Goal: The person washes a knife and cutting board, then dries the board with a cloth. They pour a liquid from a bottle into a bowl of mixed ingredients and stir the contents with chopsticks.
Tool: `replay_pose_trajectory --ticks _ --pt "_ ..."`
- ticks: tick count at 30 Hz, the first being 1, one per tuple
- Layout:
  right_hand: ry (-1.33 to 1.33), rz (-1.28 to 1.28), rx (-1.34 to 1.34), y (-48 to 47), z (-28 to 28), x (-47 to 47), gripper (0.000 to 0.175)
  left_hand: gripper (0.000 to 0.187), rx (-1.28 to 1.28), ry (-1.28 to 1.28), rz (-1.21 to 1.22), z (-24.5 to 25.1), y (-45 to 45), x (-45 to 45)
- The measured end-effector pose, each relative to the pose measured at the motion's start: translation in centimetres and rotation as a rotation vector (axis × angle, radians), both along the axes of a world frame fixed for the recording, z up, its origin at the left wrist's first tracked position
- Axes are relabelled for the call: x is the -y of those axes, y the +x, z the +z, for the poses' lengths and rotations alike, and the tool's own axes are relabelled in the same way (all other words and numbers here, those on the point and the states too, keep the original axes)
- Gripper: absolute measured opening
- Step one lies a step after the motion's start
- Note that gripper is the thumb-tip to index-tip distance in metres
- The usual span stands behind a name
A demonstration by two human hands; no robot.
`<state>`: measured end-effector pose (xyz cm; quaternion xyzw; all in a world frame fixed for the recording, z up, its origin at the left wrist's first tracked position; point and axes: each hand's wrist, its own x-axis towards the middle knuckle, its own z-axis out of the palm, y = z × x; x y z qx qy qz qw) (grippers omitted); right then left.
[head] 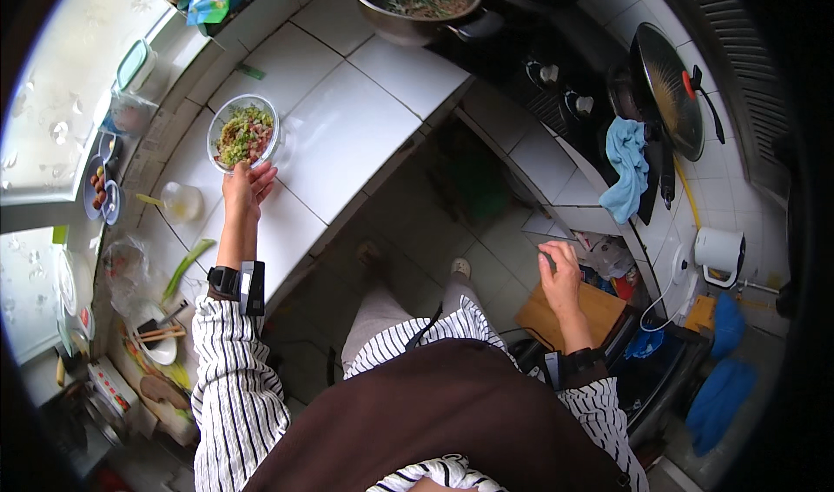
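My left hand (249, 182) grips the near rim of a clear bowl (276, 141), thumb on the rim and fingers along its outside. Chopped green and pinkish food (246, 134) fills the bowl, which is over the white tiled counter (352, 140); whether it rests on the tiles I cannot tell. My right hand (560, 274) is in the air on the right, above a wooden board (589, 309), fingers loosely curled and apart, holding nothing. A translucent container (182, 202) and a green stalk (187, 268) lie nearer me on the counter.
A steel pot (417, 26) with food stands at the top, beside the dark stove. A frying pan (664, 94) leans on the right wall, near a blue cloth (625, 166). A white dish with chopsticks (159, 335) is at lower left. Windowsill containers line the left.
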<state>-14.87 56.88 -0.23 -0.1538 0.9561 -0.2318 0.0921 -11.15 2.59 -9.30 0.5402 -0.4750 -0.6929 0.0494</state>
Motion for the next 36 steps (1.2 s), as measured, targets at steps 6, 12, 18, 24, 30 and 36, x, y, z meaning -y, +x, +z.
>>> replay_pose_trajectory --ticks 6,12,18,24,30,36 --pt "-0.040 0.150 0.027 -2.3 -2.4 -6.8 0.014 0.032 -0.045 -0.098 0.019 1.0 2.7 -7.0" --pt "-0.033 0.203 0.036 -2.6 -3.6 -15.5 0.013 0.049 -0.134 -0.077 0.086 0.7 3.8 -11.1" --pt "-0.064 0.233 0.105 -1.0 -4.2 -18.1 0.012 0.060 -0.220 0.027 0.069 1.9 9.8 -14.3" --pt "-0.164 0.205 0.119 1.3 -3.9 -16.5 0.010 0.047 -0.231 -0.038 0.172 4.0 15.3 -15.7" --pt "-0.087 0.255 0.129 4.1 -3.6 -16.5 0.012 0.043 -0.283 0.035 0.223 1.5 21.8 -17.8" --pt "-0.049 0.248 0.170 6.4 -3.2 -16.3 0.012 0.038 -0.313 0.264 0.474 -3.7 28.6 -19.7"
